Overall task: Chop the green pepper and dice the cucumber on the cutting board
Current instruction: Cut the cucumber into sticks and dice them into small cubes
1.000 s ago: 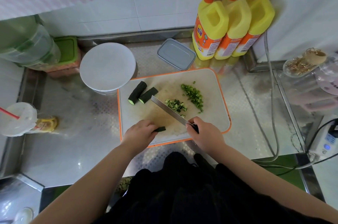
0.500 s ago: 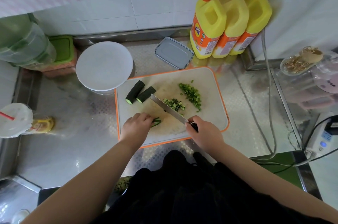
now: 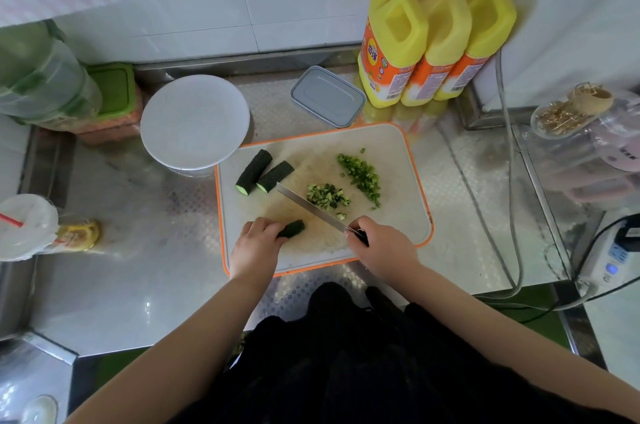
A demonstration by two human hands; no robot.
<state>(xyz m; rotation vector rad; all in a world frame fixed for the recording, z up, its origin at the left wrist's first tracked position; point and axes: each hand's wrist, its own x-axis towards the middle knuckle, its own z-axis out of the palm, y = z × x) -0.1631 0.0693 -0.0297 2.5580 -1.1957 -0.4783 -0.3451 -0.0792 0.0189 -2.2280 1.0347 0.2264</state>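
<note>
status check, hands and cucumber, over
Left hand grips cucumber piece on cutting board. Right hand holds knife, blade clear of it. Two cucumber chunks uncut. Nothing blocking.

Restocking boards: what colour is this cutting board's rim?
Orange, around the white cutting board, in the head view.

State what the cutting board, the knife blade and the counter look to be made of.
Cutting board: likely plastic, matte white with a moulded orange rim, scuffed brownish at the centre. Knife blade: metal, probably steel, bright and reflective. Counter: apparently stainless steel, shiny with an embossed pattern and glare.
</note>
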